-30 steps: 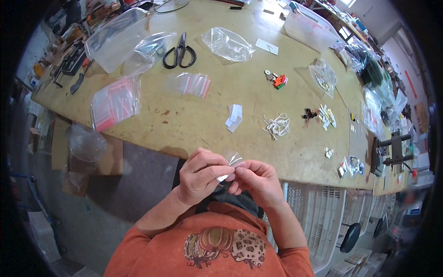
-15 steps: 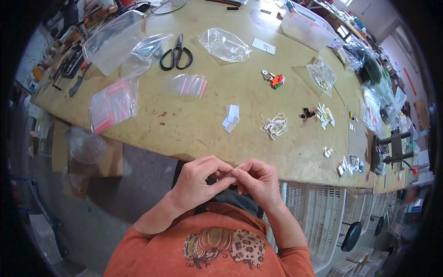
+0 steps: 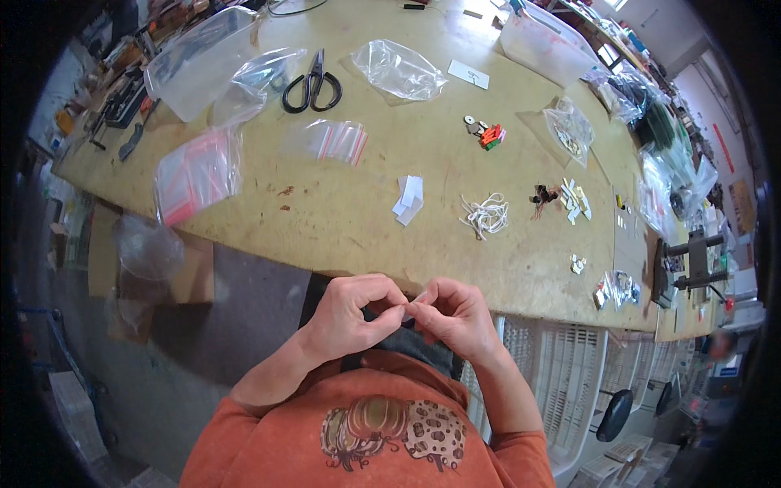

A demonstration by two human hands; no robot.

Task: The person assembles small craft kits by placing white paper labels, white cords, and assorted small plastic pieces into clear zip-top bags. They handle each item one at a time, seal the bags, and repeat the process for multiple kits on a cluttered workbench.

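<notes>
The left hand [image 3: 351, 313] and right hand [image 3: 455, 315] meet fingertip to fingertip just near of the wooden table [image 3: 342, 220] edge. Their fingers are pinched together, but on what cannot be told.

Bright, even light falls on the wooden workbench [image 3: 342, 203], glaring off the clear plastic bags [image 3: 399, 69] at its far edge, while the fisheye bends its near edge and darkens everything beyond it toward the rim.

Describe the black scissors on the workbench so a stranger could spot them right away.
On the long wooden workbench, look to the far side between the clear plastic tub and the crumpled clear bag. The black-handled scissors lie there flat, the only dark looped metal tool among clear plastic.
</notes>
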